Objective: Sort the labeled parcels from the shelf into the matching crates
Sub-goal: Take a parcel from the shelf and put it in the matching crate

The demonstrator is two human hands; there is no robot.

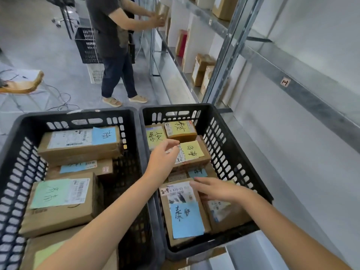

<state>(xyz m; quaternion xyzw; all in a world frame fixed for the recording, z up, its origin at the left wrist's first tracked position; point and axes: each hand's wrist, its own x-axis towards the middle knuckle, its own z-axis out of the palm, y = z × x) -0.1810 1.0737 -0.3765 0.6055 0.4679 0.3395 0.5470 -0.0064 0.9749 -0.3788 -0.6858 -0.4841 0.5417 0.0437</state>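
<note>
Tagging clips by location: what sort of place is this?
Likely a parcel sorting room or small warehouse: metal shelving holding cardboard boxes, two black crates full of labeled parcels, and another person handling a box there.

The two crates are black with holes. The parcels are brown, with blue, green and yellow notes.

Near, two black crates stand side by side: the left crate shows four parcels, the right crate six. Far off, two more: a black crate on a white crate. One other person.
</note>
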